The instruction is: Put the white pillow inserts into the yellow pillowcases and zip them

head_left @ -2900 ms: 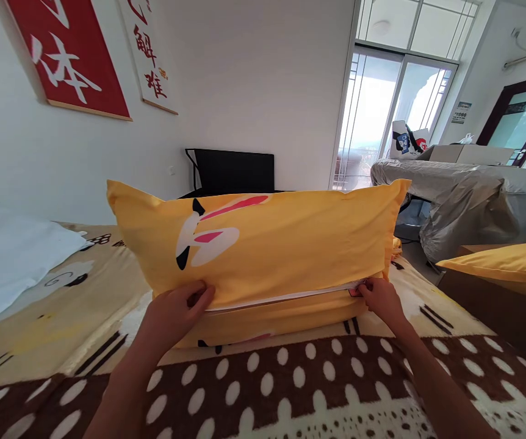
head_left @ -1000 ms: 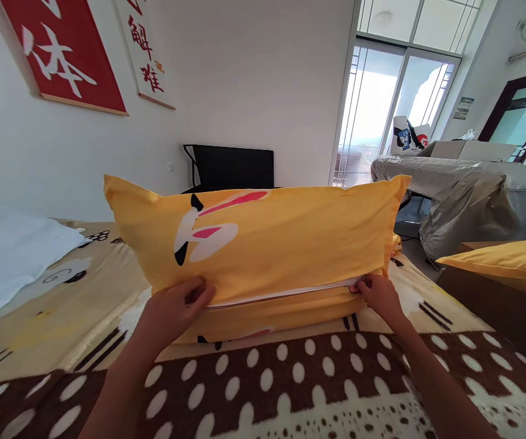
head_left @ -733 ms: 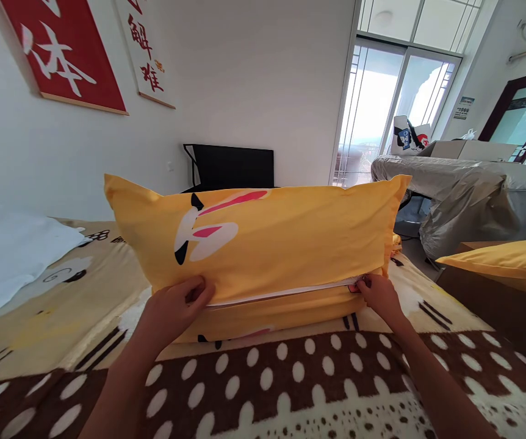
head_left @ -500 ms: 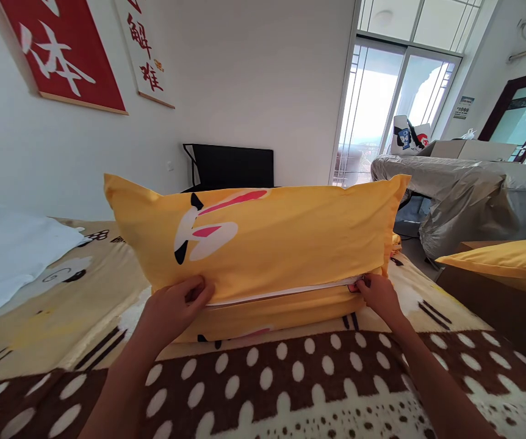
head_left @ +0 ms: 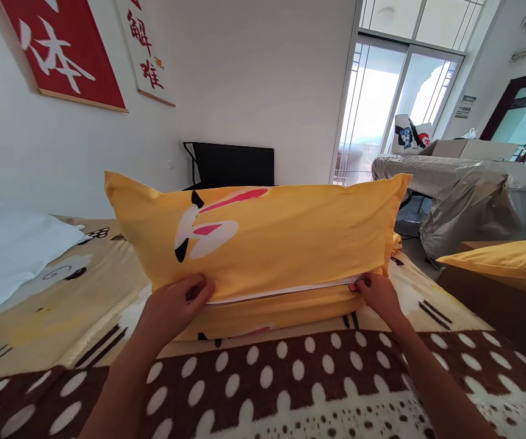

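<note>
A yellow pillow (head_left: 299,231) with a printed white rabbit stands on its long edge on the patterned blanket (head_left: 263,372). Along its lower front runs a pale zipper strip (head_left: 281,293), with a fold of yellow cloth below it. My left hand (head_left: 183,299) is closed on the pillowcase at the left end of this strip, fingers curled into the fabric. At the strip's right end my right hand (head_left: 377,296) pinches the cloth edge by the zipper; its fingertips partly hide what they hold.
To the left lies a white pillow (head_left: 16,250). A second yellow pillow (head_left: 510,259) rests on a brown box (head_left: 487,305) at the right. Behind stand a black chair (head_left: 235,164) and a table under grey plastic sheeting (head_left: 459,183).
</note>
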`<action>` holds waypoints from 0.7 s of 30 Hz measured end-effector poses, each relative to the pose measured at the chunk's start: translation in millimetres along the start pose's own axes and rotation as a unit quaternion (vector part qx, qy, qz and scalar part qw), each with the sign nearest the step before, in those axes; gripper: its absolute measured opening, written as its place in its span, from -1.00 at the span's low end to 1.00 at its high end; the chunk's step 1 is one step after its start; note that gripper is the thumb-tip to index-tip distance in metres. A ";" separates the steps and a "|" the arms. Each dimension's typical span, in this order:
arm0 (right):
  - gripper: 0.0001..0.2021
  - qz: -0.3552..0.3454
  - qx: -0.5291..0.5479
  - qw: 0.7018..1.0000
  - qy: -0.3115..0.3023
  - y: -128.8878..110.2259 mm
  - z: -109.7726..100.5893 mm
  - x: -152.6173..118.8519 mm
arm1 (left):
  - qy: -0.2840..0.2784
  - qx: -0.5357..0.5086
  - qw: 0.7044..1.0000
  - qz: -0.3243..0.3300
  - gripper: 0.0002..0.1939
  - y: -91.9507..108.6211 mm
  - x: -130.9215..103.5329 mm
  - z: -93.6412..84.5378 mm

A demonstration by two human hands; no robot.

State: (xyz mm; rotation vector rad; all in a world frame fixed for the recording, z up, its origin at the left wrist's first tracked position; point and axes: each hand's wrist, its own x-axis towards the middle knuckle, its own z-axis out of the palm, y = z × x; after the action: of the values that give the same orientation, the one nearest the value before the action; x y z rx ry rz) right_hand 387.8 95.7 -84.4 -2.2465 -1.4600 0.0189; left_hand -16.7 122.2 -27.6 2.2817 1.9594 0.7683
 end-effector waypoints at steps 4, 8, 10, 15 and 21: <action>-0.74 -0.001 -0.011 1.000 -0.002 -0.3 0.3 0.4 | 0.009 0.000 1.000 0.009 -0.61 -2.5 -0.3 0.9; -0.74 0.000 -0.014 1.000 -0.005 -0.7 0.1 0.0 | 0.009 0.001 1.000 0.014 -0.62 -3.2 -0.3 1.3; -0.74 0.001 -0.015 1.000 -0.005 -1.1 -0.2 -0.4 | 0.009 0.002 1.000 0.015 -0.62 -3.0 -0.1 1.3; -0.73 0.000 -0.020 1.000 -0.006 -2.5 -1.3 -1.5 | 0.004 -0.001 1.000 0.006 -0.63 -1.0 -0.3 0.7; -0.73 -0.001 -0.023 1.000 -0.005 -3.3 -1.7 -1.9 | -0.006 0.002 1.000 -0.003 -0.61 0.9 -1.5 -0.7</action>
State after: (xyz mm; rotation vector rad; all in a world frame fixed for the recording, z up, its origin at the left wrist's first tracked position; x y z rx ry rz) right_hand 384.6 94.5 -82.1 -2.2854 -1.4812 -0.0048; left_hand -16.2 120.4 -27.1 2.2753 1.9639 0.7503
